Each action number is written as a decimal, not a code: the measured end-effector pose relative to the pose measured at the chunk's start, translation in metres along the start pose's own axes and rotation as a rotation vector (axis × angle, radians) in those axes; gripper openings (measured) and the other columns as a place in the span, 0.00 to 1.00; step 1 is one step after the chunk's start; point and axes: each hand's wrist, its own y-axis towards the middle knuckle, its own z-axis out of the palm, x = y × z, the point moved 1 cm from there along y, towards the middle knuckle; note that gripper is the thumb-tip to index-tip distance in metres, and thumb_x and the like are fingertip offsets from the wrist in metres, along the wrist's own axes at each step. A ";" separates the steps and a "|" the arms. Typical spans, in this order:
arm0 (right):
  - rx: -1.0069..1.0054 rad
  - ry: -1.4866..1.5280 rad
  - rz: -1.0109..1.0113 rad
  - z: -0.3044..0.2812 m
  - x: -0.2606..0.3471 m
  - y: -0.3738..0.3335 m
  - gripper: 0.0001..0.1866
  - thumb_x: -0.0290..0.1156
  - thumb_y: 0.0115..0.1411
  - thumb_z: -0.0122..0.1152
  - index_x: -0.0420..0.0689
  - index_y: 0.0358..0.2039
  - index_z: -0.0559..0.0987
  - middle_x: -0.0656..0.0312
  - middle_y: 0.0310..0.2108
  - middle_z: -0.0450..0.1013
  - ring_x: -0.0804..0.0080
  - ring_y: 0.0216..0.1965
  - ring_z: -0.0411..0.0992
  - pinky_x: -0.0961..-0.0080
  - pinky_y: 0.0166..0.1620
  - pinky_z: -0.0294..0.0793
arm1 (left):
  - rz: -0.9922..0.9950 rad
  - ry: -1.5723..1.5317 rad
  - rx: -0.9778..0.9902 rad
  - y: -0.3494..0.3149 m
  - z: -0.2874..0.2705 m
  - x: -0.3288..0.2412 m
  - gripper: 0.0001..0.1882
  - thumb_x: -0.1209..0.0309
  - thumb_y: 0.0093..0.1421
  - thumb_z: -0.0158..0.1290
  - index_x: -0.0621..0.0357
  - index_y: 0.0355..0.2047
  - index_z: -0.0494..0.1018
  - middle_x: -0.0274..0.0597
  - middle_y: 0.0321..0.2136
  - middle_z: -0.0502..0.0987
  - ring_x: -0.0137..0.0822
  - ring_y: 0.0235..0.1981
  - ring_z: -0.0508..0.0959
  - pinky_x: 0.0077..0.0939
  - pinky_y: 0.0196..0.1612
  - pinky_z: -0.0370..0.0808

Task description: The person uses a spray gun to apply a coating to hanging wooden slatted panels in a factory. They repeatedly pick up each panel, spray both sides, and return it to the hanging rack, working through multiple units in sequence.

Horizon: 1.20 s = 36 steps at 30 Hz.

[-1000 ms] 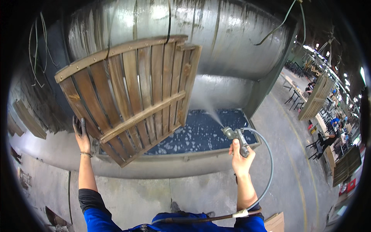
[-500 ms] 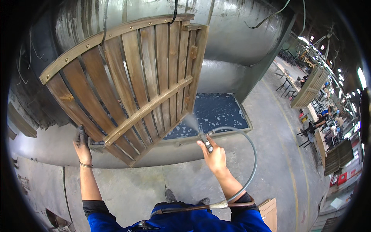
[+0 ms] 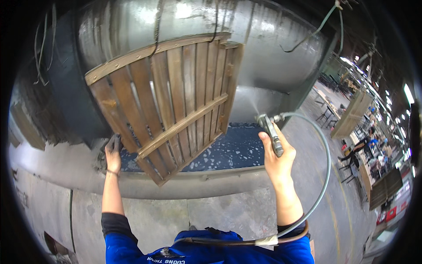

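Observation:
A slatted wooden panel (image 3: 180, 101) with a curved top rail and a diagonal brace hangs tilted in front of me from dark cords. My left hand (image 3: 113, 153), its fingers dark-covered or stained, grips the panel's lower left edge. To the right of the panel, my right hand (image 3: 281, 160) is wrapped round a metal spray gun (image 3: 273, 134). A fine mist leaves the nozzle up toward the metal wall. From the gun a pale hose (image 3: 327, 167) loops down past my right forearm.
Below the panel lies a trough of dark liquid with pale flecks (image 3: 220, 154), with a raised rim (image 3: 211, 178). A curved metal wall (image 3: 272, 53) stands behind. Loose cords (image 3: 323, 26) dangle at upper right. Farther right are workbenches, people and another hanging wooden panel (image 3: 351, 114).
My right hand has moved right and up with the spray gun, so its mist falls beside the panel. The panel and my left hand appear farther right, as the view has shifted.

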 end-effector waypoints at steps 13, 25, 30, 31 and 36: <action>0.898 0.661 0.301 -0.020 0.064 0.003 0.21 0.44 0.70 0.61 0.36 0.34 0.82 0.64 0.24 0.77 0.82 0.26 0.74 0.81 0.30 0.74 | 0.094 0.144 -0.101 0.001 0.009 -0.002 0.27 0.54 0.73 0.51 0.71 0.53 0.75 0.37 0.42 0.82 0.24 0.45 0.74 0.23 0.54 0.71; 0.273 0.142 0.288 -0.021 -0.073 0.045 0.23 0.47 0.71 0.59 0.40 0.26 0.81 0.67 0.18 0.73 0.84 0.18 0.69 0.82 0.23 0.66 | 0.069 0.147 -0.147 0.014 0.002 -0.004 0.24 0.57 0.73 0.51 0.67 0.56 0.76 0.32 0.41 0.81 0.22 0.40 0.75 0.19 0.47 0.73; 0.034 0.352 0.435 0.007 -0.144 -0.017 0.26 0.48 0.71 0.58 0.41 0.22 0.79 0.66 0.16 0.73 0.83 0.15 0.67 0.81 0.20 0.62 | 0.023 0.108 -0.127 0.025 -0.001 -0.001 0.25 0.57 0.74 0.49 0.68 0.59 0.73 0.43 0.50 0.81 0.29 0.52 0.77 0.24 0.55 0.72; 0.048 0.354 0.501 0.016 -0.157 -0.032 0.27 0.49 0.71 0.58 0.41 0.22 0.79 0.65 0.15 0.73 0.82 0.15 0.67 0.81 0.20 0.62 | 0.015 0.117 -0.129 0.025 -0.001 -0.002 0.26 0.57 0.74 0.49 0.68 0.59 0.73 0.43 0.50 0.81 0.29 0.51 0.77 0.24 0.55 0.72; 0.191 0.302 0.863 0.031 -0.198 -0.088 0.32 0.56 0.71 0.54 0.42 0.18 0.77 0.65 0.15 0.72 0.82 0.15 0.67 0.79 0.18 0.60 | 0.051 0.326 -0.163 0.025 0.000 -0.013 0.30 0.52 0.74 0.48 0.70 0.60 0.72 0.45 0.49 0.82 0.31 0.50 0.78 0.26 0.54 0.73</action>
